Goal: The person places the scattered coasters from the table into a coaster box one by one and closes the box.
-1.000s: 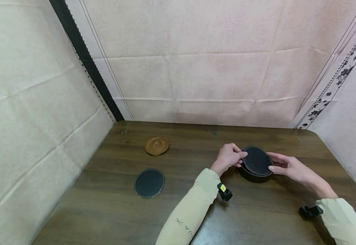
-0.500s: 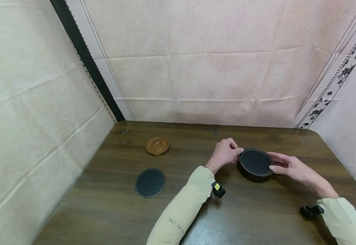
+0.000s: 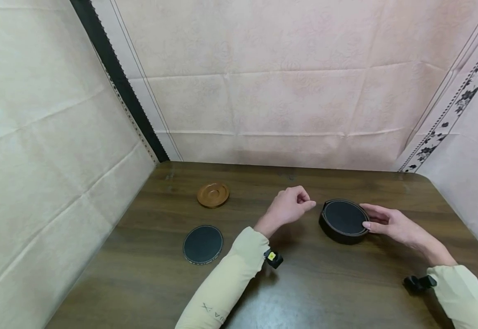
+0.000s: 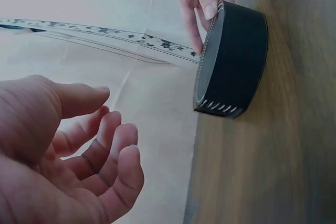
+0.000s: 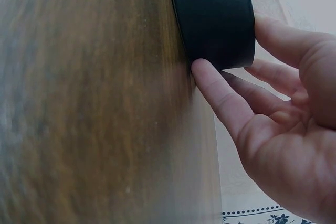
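A round black coaster holder (image 3: pixel 341 235) with pale stitching stands upright on the table, and a dark coaster (image 3: pixel 344 216) lies flat inside its rim. My right hand (image 3: pixel 395 226) grips the holder at its right side, thumb on the top edge and fingers along the wall. In the right wrist view, fingertips reach low on the holder's wall (image 5: pixel 218 19). My left hand (image 3: pixel 288 205) hovers to the left of the holder, apart from it. Its fingers are loosely curled around nothing, as the left wrist view of the hand (image 4: pixel 79 145) shows.
Another dark round coaster (image 3: pixel 203 245) with a stitched edge lies on the left part of the wooden table (image 3: pixel 140 283). Behind it sits a small brown round wooden dish or lid (image 3: pixel 213 195). Pale cloth walls (image 3: pixel 280 105) enclose the table at the back and sides.
My left hand has let go of the dark coaster, which has settled level in the holder, and has drawn away to the left. The right hand has stayed on the holder.
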Motion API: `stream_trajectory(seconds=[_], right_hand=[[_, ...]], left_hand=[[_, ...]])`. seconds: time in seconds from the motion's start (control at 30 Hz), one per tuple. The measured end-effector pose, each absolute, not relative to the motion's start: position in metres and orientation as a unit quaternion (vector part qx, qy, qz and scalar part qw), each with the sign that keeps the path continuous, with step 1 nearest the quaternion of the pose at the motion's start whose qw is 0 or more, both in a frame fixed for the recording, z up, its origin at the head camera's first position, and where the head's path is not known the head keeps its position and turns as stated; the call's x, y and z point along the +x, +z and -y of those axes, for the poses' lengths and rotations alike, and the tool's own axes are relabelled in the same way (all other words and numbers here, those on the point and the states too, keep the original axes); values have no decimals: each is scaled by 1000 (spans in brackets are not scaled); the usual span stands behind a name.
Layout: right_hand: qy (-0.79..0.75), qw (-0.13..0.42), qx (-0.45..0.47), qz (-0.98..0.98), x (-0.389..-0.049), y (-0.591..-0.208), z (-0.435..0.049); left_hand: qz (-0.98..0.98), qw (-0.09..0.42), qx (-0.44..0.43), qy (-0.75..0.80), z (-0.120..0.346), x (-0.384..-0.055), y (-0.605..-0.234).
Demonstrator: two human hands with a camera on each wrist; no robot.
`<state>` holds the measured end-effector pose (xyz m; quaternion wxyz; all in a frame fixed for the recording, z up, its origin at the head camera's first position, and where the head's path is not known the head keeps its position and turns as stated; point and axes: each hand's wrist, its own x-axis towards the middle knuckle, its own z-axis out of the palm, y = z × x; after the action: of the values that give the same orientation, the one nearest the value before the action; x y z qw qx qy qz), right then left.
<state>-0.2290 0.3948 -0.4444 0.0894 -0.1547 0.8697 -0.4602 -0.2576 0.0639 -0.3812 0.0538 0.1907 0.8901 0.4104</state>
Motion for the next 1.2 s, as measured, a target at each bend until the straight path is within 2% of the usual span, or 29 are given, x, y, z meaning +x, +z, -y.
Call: stream_trajectory(seconds=[0.6,0.77,1.03,1.2], right_hand=[[-455,90,-152,-873,-230,-445,-395],[-457,89,-153,-872,-230,-445,-395],[-460,95,-147,-870,-229,-444,-394],[-460,88,-152,-871,-229,-444,-393]], left_hand=[[-909,67,209,354,10,-240,-384],[-914,61,215,338,34,-233,-388],[-935,24,216,279,78,-235,-385],[-947,32,198,251,100,-236,-382]])
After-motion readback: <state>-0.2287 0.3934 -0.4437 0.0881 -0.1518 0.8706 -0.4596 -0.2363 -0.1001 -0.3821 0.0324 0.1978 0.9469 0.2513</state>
